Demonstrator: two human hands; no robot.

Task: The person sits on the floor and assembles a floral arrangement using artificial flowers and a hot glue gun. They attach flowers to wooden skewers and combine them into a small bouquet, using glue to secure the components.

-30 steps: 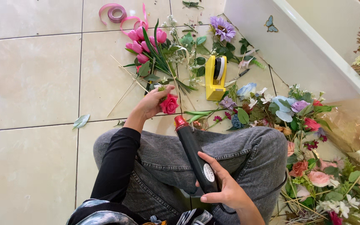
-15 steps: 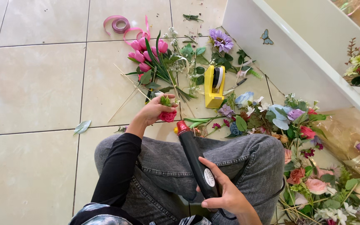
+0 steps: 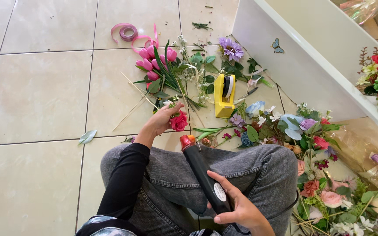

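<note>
Since the earlier frame, left hand [image 3: 162,120] stays clamped on small red fabric rose [image 3: 179,123]; right hand [image 3: 237,209], gripping black cylindrical glue gun [image 3: 202,177], could burn denim-clad leg [image 3: 259,168].

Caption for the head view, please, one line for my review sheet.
Seated on a tiled floor among scattered flowers, the left hand holds a red rose while the right hand grips a black glue gun.

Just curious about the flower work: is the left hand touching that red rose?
Touching. The head view shows the left hand with its fingers curled around the red rose above the tiled floor.
</note>
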